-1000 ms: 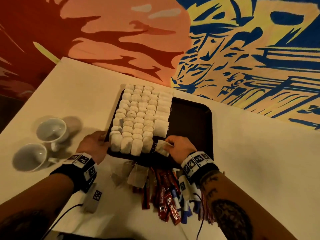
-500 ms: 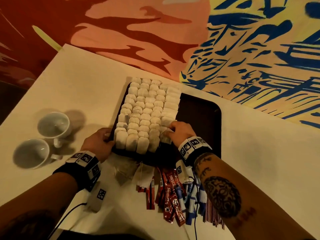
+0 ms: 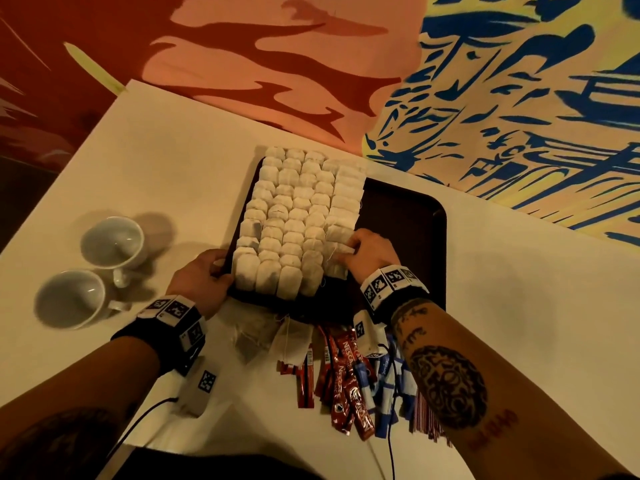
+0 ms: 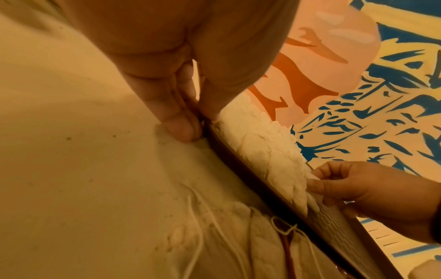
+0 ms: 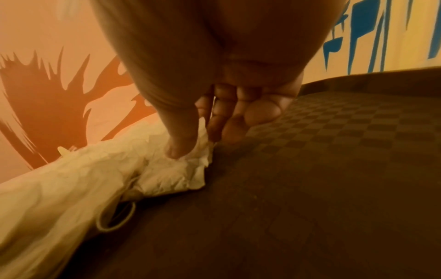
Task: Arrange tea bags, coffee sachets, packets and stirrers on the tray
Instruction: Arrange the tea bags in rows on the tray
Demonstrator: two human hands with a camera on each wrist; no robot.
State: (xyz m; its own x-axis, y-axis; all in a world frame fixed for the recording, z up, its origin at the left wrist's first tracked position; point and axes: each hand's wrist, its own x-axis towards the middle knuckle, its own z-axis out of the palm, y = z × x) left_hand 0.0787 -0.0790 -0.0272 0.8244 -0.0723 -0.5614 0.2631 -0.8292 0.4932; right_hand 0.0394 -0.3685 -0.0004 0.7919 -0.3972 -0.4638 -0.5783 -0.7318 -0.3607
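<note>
my left hand (image 3: 201, 277) curls over the near left rim of the dark rectangular plastic tray (image 3: 408, 216), thumb on top and fingers (image 4: 176, 124) against the white table (image 3: 173, 161). my right hand (image 3: 370, 252) pinches a white paper tea bag (image 5: 181, 169) at the right edge of the tea bag rows (image 3: 298, 216), which run near to far over the tray's left half. red coffee sachets (image 3: 346, 379) lie near me.

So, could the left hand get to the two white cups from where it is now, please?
Probably yes: the left hand grips the tray edge, and only bare table lies between it and the cups further left.
</note>
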